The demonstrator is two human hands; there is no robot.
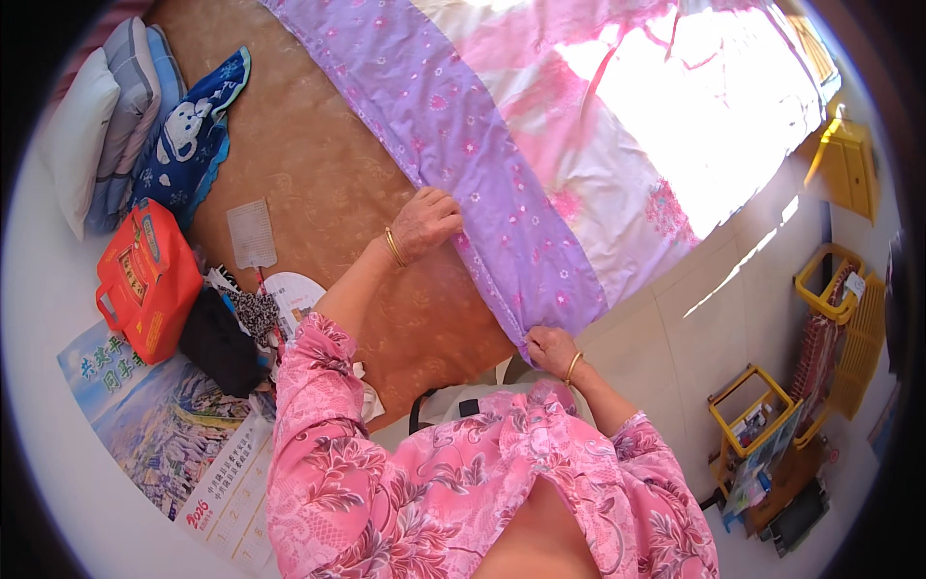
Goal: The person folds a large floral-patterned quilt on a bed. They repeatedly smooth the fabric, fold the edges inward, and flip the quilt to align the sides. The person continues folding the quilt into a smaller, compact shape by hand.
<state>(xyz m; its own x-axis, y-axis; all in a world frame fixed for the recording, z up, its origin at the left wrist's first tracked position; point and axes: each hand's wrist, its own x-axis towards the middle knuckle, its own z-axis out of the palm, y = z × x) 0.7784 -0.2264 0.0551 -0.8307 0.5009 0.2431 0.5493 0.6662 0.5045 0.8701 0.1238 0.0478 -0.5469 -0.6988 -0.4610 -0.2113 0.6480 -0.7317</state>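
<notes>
A quilt (569, 164) in white and pink flower print spreads over the bed, with a purple flowered band (482, 154) turned over along its near left side. My left hand (427, 225) is closed on the edge of that band, about halfway down its length. Closer to my body, my right hand (552, 349) pinches the band's near corner, where the cloth gathers in small creases. Both wrists wear gold bangles. Bright sunlight washes out the quilt's far right part.
Brown bedding (309, 183) covers the left side. On it lie pillows (82, 145), a blue towel (193, 135), a fly swatter (253, 234), a red bag (149, 280) and dark cloth (217, 338). A calendar (174, 425) hangs at lower left; yellow-framed chairs (752, 410) stand right.
</notes>
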